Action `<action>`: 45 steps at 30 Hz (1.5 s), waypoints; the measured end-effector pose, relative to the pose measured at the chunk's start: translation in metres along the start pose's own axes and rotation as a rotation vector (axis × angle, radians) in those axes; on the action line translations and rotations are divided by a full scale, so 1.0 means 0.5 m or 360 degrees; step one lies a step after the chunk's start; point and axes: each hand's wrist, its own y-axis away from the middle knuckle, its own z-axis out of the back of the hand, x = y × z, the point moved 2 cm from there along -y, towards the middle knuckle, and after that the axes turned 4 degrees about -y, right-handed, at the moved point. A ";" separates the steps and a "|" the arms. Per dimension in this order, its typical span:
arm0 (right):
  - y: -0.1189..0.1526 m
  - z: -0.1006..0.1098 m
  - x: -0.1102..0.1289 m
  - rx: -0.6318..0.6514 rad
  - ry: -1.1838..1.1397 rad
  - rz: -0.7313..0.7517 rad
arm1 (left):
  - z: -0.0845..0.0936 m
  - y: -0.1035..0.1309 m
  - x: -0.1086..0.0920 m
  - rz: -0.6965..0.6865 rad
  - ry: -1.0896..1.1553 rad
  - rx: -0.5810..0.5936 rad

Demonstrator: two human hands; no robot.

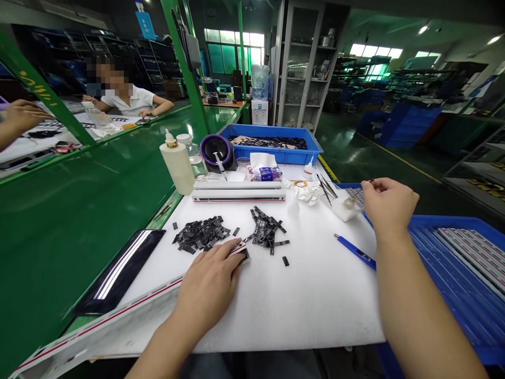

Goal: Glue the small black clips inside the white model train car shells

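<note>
My left hand [211, 279] is closed around the end of a long white strip with a red stripe [118, 313], which slants down past the table's front left edge. Just beyond my fingers lie two loose piles of small black pieces, a left pile [203, 233] and a right pile [266, 229]. A single black piece [285, 261] rests apart on the white tabletop [307, 310]. At the right, my right hand [390, 205] is raised with its fingers pinched together. Something tiny and dark shows at the fingertips, too small to name. Near it stands a small jar [349, 202] on a white pad.
Across the back are more white strips [239, 195], a cream bottle [177, 166], a tissue pack [265, 172] and a blue bin [276, 153]. Tweezers [327, 187] and a blue pen-like tool [355, 251] lie right. A blue tray [442, 279] adjoins the table. Another person sits far left.
</note>
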 end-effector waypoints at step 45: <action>0.248 -0.039 0.190 0.2026 -0.0218 0.1291 | 0.018 -0.014 0.029 -0.0053 0.0185 0.0109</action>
